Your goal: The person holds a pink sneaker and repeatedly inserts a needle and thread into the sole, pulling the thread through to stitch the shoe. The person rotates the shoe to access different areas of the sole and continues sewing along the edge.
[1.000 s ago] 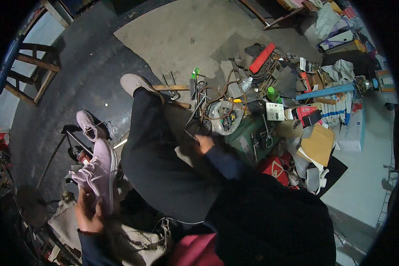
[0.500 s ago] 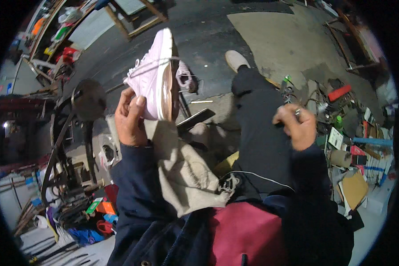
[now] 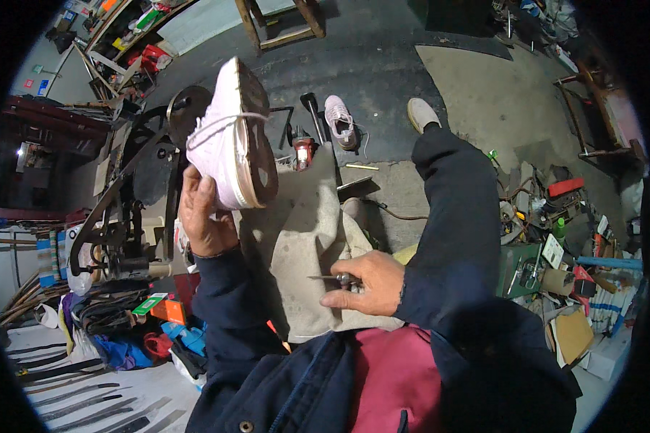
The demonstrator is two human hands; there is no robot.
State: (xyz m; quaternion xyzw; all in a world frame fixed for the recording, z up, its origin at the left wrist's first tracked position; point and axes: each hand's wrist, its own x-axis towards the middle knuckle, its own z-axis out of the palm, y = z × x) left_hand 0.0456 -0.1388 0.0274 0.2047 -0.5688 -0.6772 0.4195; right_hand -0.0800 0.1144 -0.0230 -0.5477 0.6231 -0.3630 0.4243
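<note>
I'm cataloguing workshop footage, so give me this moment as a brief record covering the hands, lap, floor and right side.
Left hand: holds a pale pink shoe, sole facing right
Right hand: holds a thin metal tool, pointing left; exact kind unclear
Lap: beige cloth
Floor ahead: second pink shoe, laces loose
Right side: clutter, including a green case and brown envelope

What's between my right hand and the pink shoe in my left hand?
A wrinkled beige cloth lies between your right hand and the pink shoe; the head view shows it.
</note>
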